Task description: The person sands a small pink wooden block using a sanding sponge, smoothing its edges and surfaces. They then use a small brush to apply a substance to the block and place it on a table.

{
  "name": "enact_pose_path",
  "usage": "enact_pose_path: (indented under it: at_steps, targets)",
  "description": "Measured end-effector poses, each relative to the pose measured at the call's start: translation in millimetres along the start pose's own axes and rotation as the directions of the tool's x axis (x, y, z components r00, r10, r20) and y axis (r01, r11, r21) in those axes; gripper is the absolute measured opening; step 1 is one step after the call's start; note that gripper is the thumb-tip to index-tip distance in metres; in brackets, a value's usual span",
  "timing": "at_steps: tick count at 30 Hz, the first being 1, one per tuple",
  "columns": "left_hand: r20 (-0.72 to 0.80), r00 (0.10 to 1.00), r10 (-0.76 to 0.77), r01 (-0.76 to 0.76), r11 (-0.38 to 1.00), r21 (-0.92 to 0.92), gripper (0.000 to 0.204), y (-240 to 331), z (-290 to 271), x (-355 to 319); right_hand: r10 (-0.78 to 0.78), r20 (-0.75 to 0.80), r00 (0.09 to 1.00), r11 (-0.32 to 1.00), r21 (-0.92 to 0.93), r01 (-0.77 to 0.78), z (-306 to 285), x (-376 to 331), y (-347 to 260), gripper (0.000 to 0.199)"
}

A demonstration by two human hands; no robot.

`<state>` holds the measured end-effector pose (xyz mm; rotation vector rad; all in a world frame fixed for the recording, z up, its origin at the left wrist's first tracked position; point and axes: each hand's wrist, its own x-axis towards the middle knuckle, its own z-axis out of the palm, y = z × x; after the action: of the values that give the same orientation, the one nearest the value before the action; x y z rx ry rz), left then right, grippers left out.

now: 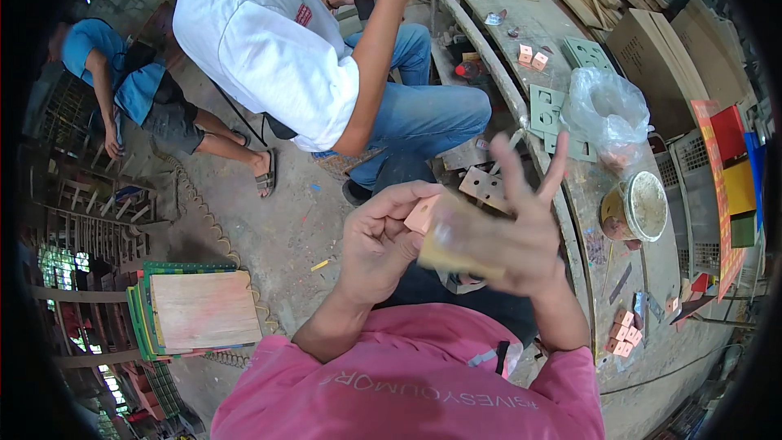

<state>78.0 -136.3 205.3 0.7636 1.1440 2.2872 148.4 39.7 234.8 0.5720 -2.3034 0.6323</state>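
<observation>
Two bare hands at work, centre of the frame, seen from above. The left hand (376,240) pinches a small orange block (421,214) between thumb and fingers, just left of the right hand (509,246). The latter is blurred, two of its fingers spread toward the top; a flat tan piece (434,256) lies at its palm, beside the block, but how it is gripped cannot be told. Lettering: the pink shirt (407,407), lower centre, bears a line of pale capitals; the white shirt (269,57) of a seated co-worker, upper left of centre, carries a small red print; the cardboard (652,53), upper right, shows dark printing too small to read. On the workbench (533,20), at right, stand two orange blocks (532,57), pale green plates (544,107) with cut-out shapes, a clear plastic bag (603,106) and a stained bucket (646,208). A cluster of similar blocks (625,334) sits lower right. Stacked boards (205,310) occupy the lower left.
</observation>
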Motion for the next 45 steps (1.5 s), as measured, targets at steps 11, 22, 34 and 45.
enact_pose_path:
  at_steps: [11,22,34,45]
  targets:
    - [0.026,1.000,-0.009,0.008,0.998,0.068,0.046,0.8,0.5,1.2,0.204,-0.093,0.975,0.927,-0.303,-0.222,-10.3,11.2,35.2,0.031]
    - [0.070,0.993,-0.091,0.099,0.989,-0.109,0.064,5.6,16.2,16.4,0.216,-0.331,0.919,0.964,0.222,-0.147,-4.7,-7.4,23.5,0.025]
    - [0.044,0.997,-0.063,0.061,0.997,0.045,0.064,10.1,23.0,13.4,-0.063,-0.063,0.996,0.997,-0.038,0.061,-21.4,10.2,34.8,0.028]
    - [0.116,0.993,-0.010,0.020,0.996,-0.089,0.048,-4.3,24.7,17.5,0.004,-0.160,0.987,0.998,0.060,0.006,-6.2,-1.7,28.6,0.026]
